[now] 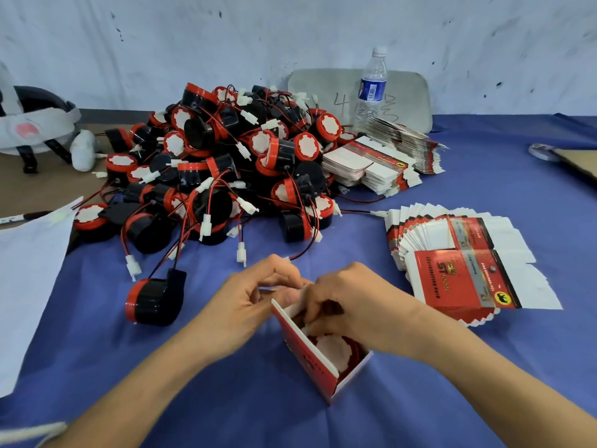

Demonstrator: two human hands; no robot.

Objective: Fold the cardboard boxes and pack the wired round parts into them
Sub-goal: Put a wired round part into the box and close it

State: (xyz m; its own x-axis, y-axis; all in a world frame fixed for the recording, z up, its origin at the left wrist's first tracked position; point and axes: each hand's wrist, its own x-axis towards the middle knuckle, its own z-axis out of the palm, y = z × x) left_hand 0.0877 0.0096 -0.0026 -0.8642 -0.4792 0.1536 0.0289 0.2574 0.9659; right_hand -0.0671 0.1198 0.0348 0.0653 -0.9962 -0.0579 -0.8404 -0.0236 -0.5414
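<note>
An open red and white cardboard box (pixel 307 357) stands on the blue cloth in front of me, with a red round part (pixel 332 347) lying inside it. My left hand (pixel 255 305) grips the box's far edge with curled fingers. My right hand (pixel 349 302) has its fingers curled down into the box's open top, over the part; whether it holds the wire I cannot tell. A big pile of wired round parts (pixel 226 160) lies behind. One loose round part (pixel 155 299) sits left of the box. Flat boxes (pixel 465 263) are fanned out at the right.
More flat boxes (pixel 381 163) are stacked at the back beside a water bottle (pixel 371 88) and a grey board (pixel 407 92). White paper (pixel 29 270) covers the table's left side. A white headset (pixel 29 124) lies at the far left.
</note>
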